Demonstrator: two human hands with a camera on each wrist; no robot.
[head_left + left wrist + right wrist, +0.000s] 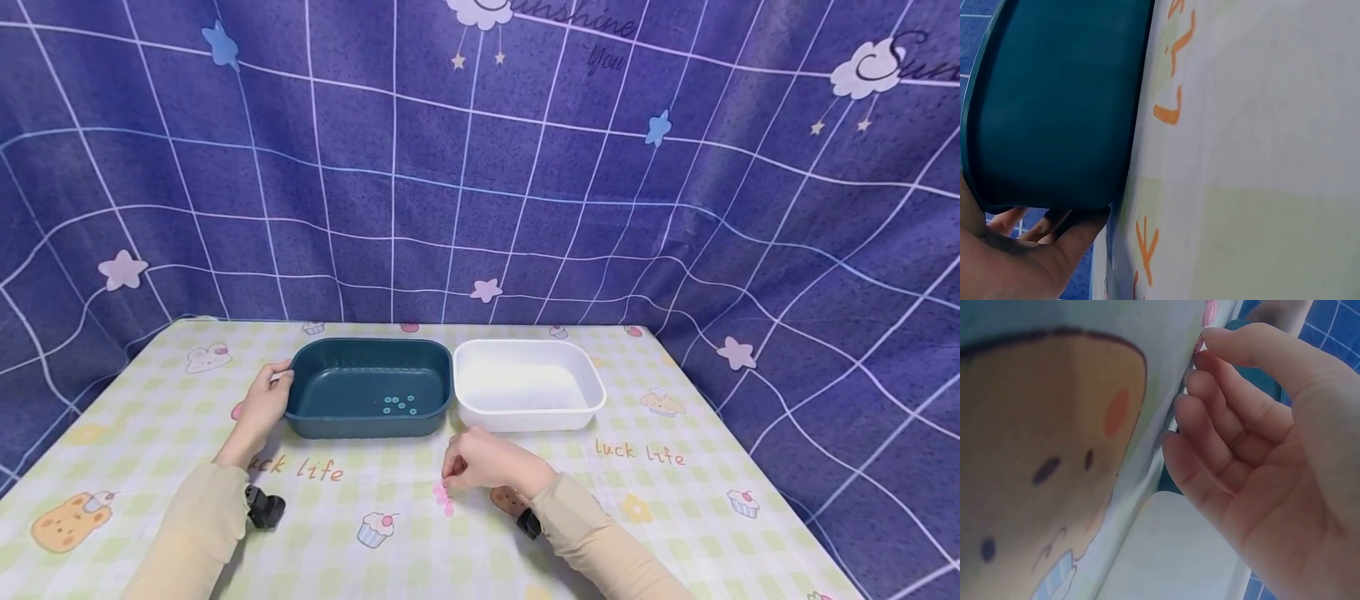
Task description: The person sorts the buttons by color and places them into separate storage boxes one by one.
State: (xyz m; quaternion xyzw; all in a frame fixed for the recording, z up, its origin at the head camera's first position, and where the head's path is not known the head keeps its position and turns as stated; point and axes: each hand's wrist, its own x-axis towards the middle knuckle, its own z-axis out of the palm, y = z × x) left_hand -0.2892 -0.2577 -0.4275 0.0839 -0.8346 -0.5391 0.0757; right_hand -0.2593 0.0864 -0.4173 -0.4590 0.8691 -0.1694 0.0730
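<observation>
My left hand (266,404) holds the left end of a dark teal plastic basin (330,427). In the left wrist view its fingers curl against the basin's end wall, close to the rim. Several small light-blue ring-shaped beads (401,406) lie on the basin's floor, toward the right. Over the tablecloth in front of the basins, my right hand (491,461) pinches a small pink bead (1200,342) between thumb and index finger. Other pink beads (448,507) lie in a small cluster just below those fingertips; the fingers partly hide them.
A white plastic basin (525,419) stands right beside the teal one, their ends touching or nearly so. Both rest on a table with a checked, cartoon-printed cloth (315,533). Behind hangs a blue curtain (420,208) with a grid pattern.
</observation>
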